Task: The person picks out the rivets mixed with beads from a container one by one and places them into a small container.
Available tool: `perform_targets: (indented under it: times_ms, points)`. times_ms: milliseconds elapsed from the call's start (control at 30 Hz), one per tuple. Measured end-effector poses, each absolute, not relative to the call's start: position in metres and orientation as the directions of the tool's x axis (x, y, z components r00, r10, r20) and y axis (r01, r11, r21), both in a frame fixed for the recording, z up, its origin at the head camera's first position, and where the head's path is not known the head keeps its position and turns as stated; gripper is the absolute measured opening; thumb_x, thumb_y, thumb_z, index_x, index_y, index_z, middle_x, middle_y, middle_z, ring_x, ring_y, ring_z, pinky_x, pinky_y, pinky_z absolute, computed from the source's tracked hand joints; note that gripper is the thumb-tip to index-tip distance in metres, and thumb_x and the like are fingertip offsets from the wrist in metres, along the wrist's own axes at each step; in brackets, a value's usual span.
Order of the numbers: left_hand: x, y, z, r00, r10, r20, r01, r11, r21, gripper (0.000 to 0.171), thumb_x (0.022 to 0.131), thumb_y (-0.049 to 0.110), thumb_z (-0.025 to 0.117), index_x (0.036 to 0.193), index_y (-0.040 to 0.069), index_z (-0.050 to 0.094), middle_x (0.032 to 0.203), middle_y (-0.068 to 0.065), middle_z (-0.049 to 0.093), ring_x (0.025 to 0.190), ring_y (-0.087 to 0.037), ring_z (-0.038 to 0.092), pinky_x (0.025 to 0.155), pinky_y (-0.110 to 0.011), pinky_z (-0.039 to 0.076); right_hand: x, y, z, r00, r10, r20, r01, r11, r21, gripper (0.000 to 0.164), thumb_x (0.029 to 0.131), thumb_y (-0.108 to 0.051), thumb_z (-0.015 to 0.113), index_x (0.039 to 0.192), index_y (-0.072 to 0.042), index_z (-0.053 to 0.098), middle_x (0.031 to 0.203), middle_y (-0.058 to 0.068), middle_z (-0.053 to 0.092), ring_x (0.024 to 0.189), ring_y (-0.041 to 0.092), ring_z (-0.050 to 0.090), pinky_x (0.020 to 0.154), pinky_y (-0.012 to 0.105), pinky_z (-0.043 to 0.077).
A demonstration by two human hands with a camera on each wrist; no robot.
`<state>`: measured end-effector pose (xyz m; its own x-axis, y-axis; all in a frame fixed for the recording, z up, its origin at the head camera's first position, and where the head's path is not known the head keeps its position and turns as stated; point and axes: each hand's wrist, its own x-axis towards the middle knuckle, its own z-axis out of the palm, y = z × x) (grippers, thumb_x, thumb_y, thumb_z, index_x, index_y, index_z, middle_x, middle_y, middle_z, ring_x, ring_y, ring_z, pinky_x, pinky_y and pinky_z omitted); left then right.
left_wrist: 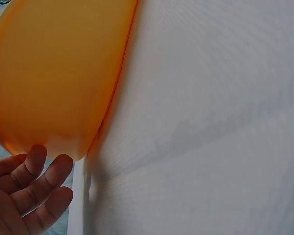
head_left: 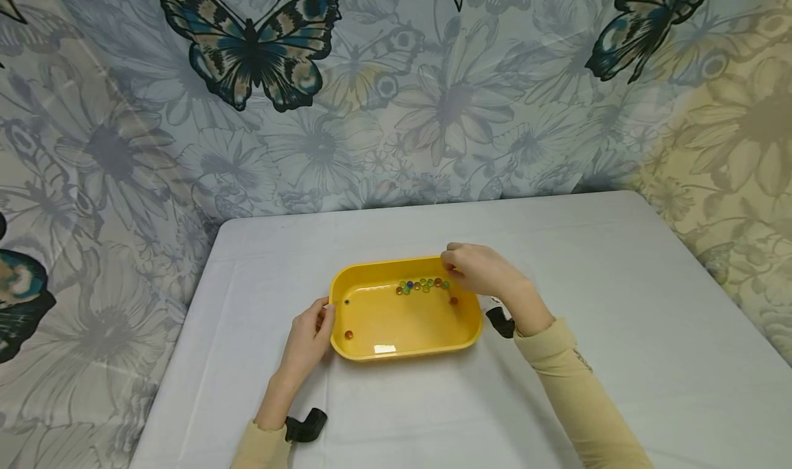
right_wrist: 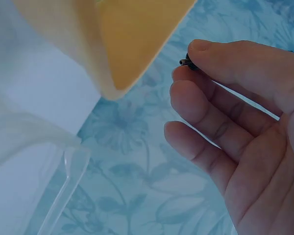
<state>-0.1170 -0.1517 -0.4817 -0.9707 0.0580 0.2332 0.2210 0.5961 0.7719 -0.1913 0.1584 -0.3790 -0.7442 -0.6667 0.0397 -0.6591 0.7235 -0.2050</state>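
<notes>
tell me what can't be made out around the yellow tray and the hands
- Right hand fingertips: head view, hidden by its own knuckles; grip on tray rim unclear.
- Small dark item at the fingertips: right wrist view, mostly covered by fingers.
- Beads: head view, too small to count.

Hiding part of the small dark bead (right_wrist: 187, 62) behind fingertips (right_wrist: 198, 49); cropping the yellow tray (left_wrist: 54, 73) at the frame edge.

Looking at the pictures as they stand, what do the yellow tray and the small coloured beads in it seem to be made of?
The yellow tray looks like moulded plastic: glossy, with a bright glare patch, rounded corners and a thin rim. The coloured beads seem to be glass or clear plastic, small, shiny and translucent; they are too small to tell which.
</notes>
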Motion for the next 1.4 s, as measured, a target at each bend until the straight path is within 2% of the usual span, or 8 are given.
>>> perform_targets:
  times_ms: [267, 400, 600, 833, 1067, 1400]
  points:
    - [-0.117, -0.152, -0.482, -0.973, 0.058, 0.225, 0.214, 0.596, 0.773, 0.029, 0.097, 0.02, 0.048, 0.112, -0.001, 0.061, 0.07, 0.002, 0.052, 0.06, -0.01, 0.048, 0.054, -0.022, 0.043, -0.191, 0.17, -0.38, -0.755, -0.654, 0.054, -0.648, 0.73, -0.216, 0.014, 0.082, 0.002, 0.066, 0.075, -0.007, 0.057, 0.07, 0.0, 0.045, 0.061, 0.013, 0.04, 0.055, 0.025, 0.036]
    - [-0.117, -0.152, -0.482, -0.973, 0.058, 0.226, 0.215, 0.596, 0.774, 0.029, 0.097, 0.02, 0.048, 0.112, -0.001, 0.061, 0.07, 0.002, 0.052, 0.059, -0.01, 0.047, 0.054, -0.022, 0.043, -0.191, 0.175, -0.38, -0.763, -0.645, 0.043, -0.636, 0.736, -0.231, 0.008, 0.081, 0.003, 0.065, 0.08, -0.003, 0.061, 0.073, 0.001, 0.049, 0.063, 0.014, 0.043, 0.058, 0.025, 0.041]
    - [-0.117, -0.152, -0.481, -0.971, 0.058, 0.234, 0.222, 0.591, 0.776, 0.028, 0.097, 0.019, 0.048, 0.112, -0.002, 0.061, 0.07, 0.002, 0.053, 0.059, -0.01, 0.048, 0.054, -0.022, 0.044, -0.191, 0.185, -0.38, -0.781, -0.624, 0.041, -0.613, 0.751, -0.246, 0.007, 0.081, 0.004, 0.066, 0.082, -0.003, 0.063, 0.076, 0.002, 0.052, 0.066, 0.014, 0.048, 0.06, 0.026, 0.045]
    - [-0.117, -0.152, -0.481, -0.968, 0.062, 0.245, 0.234, 0.584, 0.777, 0.028, 0.097, 0.019, 0.048, 0.111, -0.002, 0.061, 0.07, 0.002, 0.054, 0.059, -0.01, 0.048, 0.054, -0.022, 0.044, -0.187, 0.199, -0.383, -0.793, -0.606, 0.055, -0.599, 0.761, -0.25, 0.009, 0.079, 0.006, 0.065, 0.08, -0.002, 0.063, 0.076, 0.002, 0.053, 0.065, 0.014, 0.048, 0.059, 0.027, 0.045]
    - [-0.117, -0.152, -0.482, -0.967, 0.065, 0.245, 0.236, 0.581, 0.779, 0.03, 0.098, 0.021, 0.047, 0.111, -0.002, 0.061, 0.07, 0.002, 0.054, 0.058, -0.01, 0.047, 0.052, -0.022, 0.043, -0.183, 0.212, -0.384, -0.835, -0.55, 0.028, -0.535, 0.798, -0.275, 0.01, 0.08, 0.005, 0.064, 0.08, -0.004, 0.061, 0.076, 0.002, 0.053, 0.063, 0.014, 0.048, 0.058, 0.027, 0.046]
    - [-0.117, -0.151, -0.482, -0.967, 0.066, 0.245, 0.237, 0.581, 0.779, 0.03, 0.098, 0.021, 0.047, 0.111, -0.002, 0.061, 0.07, 0.002, 0.053, 0.059, -0.01, 0.048, 0.053, -0.022, 0.043, -0.179, 0.223, -0.387, -0.836, -0.548, 0.027, -0.531, 0.796, -0.292, 0.009, 0.079, 0.007, 0.064, 0.079, -0.002, 0.062, 0.076, 0.002, 0.053, 0.064, 0.013, 0.048, 0.058, 0.028, 0.045]
